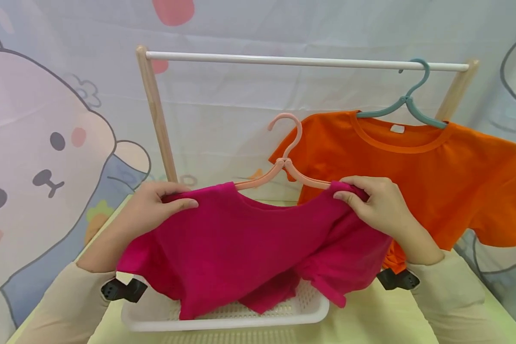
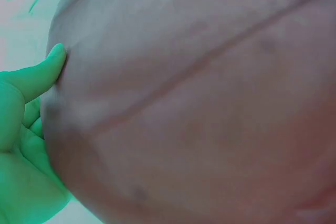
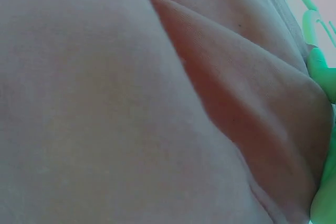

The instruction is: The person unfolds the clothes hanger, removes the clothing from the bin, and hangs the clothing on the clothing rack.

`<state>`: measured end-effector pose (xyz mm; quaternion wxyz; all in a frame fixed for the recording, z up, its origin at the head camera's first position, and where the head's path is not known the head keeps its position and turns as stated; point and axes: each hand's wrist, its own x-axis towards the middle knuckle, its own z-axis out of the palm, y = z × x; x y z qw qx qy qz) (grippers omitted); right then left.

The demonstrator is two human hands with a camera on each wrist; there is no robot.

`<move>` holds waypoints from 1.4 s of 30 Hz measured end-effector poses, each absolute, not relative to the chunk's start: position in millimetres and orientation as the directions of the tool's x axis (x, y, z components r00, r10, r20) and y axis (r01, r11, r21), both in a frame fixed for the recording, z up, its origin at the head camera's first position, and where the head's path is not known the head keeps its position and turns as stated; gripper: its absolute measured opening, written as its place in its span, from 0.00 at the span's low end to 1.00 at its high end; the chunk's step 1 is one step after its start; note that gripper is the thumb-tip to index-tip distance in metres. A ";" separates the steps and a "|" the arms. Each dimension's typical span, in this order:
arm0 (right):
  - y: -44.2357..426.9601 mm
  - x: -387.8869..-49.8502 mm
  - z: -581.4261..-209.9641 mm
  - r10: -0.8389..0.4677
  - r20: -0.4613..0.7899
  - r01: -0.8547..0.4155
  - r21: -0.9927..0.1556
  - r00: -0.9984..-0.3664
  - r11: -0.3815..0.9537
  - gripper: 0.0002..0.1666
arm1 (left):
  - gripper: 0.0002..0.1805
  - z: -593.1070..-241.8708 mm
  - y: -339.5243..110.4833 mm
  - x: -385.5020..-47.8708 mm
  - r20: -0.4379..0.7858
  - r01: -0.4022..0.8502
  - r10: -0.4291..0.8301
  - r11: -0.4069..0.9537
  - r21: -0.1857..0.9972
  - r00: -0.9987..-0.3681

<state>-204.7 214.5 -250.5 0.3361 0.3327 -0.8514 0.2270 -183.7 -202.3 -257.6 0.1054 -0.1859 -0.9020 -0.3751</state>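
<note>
A magenta T-shirt point(image 1: 249, 243) hangs on a pink hanger point(image 1: 264, 179), whose hook stands up free above the neckline. My left hand point(image 1: 152, 208) pinches the shirt's left shoulder, thumb in front. The right hand point(image 1: 374, 203) grips the other shoulder, thumb in front and fingers behind, near the hanger's end, which the cloth hides. In the left wrist view the shirt point(image 2: 199, 103) fills most of the picture, with the left hand point(image 2: 31, 135) at its edge. Folded cloth of the shirt point(image 3: 236, 77) fills the right wrist view, the right hand point(image 3: 323, 77) at its right edge.
Behind stands a rack with a white rail point(image 1: 283, 59) and wooden posts point(image 1: 156, 114). An orange T-shirt point(image 1: 412, 177) hangs at its right on a teal hanger point(image 1: 427, 119). Below the magenta shirt, a white basket point(image 1: 227, 325) rests on the pale yellow table point(image 1: 361, 320). A printed cloth backdrop point(image 1: 240, 24) closes the back.
</note>
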 end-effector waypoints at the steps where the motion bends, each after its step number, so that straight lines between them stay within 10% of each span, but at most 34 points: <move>1: 215.3 -205.1 -248.9 -0.405 0.726 -0.711 -0.163 -0.556 0.684 0.11 | 0.15 -258.6 -206.4 -183.5 0.313 0.391 0.239 0.640 0.661 -0.919; 16: 227.4 -222.6 -222.2 -0.276 0.744 -0.584 -0.184 -0.608 0.791 0.13 | 0.20 -308.3 -258.9 -161.5 0.180 0.155 0.010 0.557 0.816 -0.984; 26: 238.6 -233.4 -191.7 -0.173 0.754 -0.504 -0.232 -0.633 0.832 0.16 | 0.09 -347.3 -287.9 -132.1 0.274 0.289 0.102 0.477 0.830 -0.956; 42: 261.4 -253.8 -150.2 -0.073 0.692 -0.316 -0.230 -0.718 0.920 0.24 | 0.30 -388.5 -299.7 -99.3 0.192 0.191 0.057 0.550 0.813 -0.980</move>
